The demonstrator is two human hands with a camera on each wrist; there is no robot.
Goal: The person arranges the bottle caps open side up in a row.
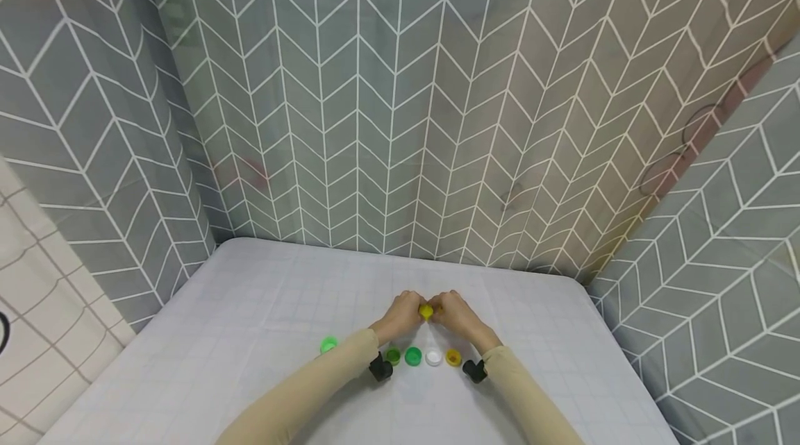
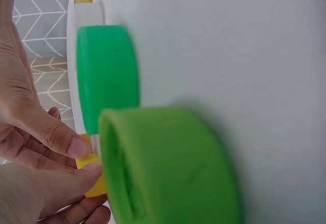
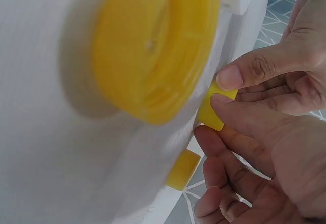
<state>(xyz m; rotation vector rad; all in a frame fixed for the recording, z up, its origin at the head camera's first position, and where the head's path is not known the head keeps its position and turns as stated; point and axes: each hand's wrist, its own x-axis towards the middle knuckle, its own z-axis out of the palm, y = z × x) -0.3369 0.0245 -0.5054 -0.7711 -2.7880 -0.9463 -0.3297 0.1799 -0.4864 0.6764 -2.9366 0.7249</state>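
Both hands meet over the table behind a row of bottle caps. Thumb and fingers of my left hand [image 1: 403, 313] pinch a small yellow piece [image 1: 426, 311], which looks flat-sided in the right wrist view. From the other side my right hand [image 1: 455, 314] pinches the same piece between thumb and fingers. Much of it is covered by the fingertips. Beside the right hand's fingers, another yellow piece [image 3: 183, 169] rests on the white table.
Nearer me stand an olive-green cap [image 1: 392, 355], a green cap [image 1: 413, 357], a white cap [image 1: 434, 357] and a yellow cap [image 1: 453, 357]. A light green cap [image 1: 328, 344] lies left of the left forearm. Patterned grey curtains [image 1: 400, 119] hang around the table [image 1: 275, 292].
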